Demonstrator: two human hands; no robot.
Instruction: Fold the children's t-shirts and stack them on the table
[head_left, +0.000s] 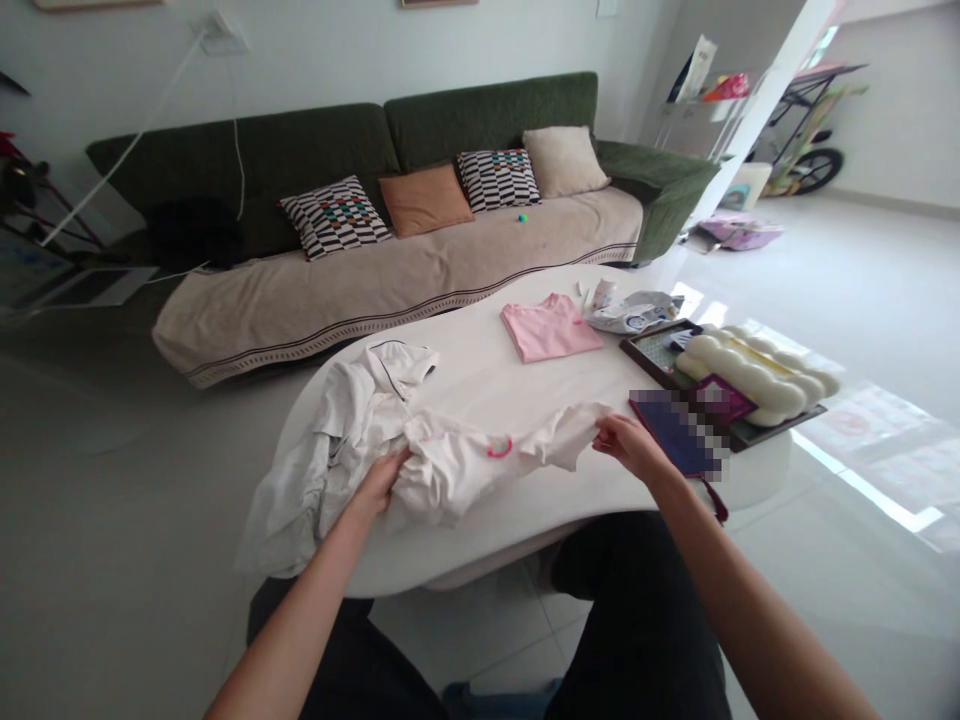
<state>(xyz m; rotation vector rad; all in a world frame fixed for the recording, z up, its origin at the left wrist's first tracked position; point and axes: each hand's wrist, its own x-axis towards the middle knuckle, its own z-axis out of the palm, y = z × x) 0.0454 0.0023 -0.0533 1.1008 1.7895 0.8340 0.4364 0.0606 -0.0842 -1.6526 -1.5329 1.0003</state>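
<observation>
We hold a white top (457, 468) between our two hands, above the near part of the table (465, 375), its small pinkish-red print (499, 447) in view. Our hands are well apart, each closed on the cloth. Our left hand (384, 478) grips the bunched end, thumb on top; its fingers go under the folds, so we cannot tell just how far they curl. Our right hand (624, 442) pinches the other end, thumb and forefinger together on the edge, the remaining fingers bent toward the palm. Between the two grips the cloth is creased and slack.

Beside our left hand a heap of white clothes (337, 440) lies on the table, against the top; one piece in it has dark piping (390, 378). Exactly where top and heap meet, we cannot tell. Farther across, a pink shirt (551, 330) lies folded flat, clear of both our hands. Right of it sits a crumpled plastic bag (637, 313). Near our right hand lies a dark blue pad (667, 430), partly blurred out; beyond it, a tray (646, 362) carries a puffy cream item (750, 375). Past the table stands a green sofa (487, 118).
</observation>
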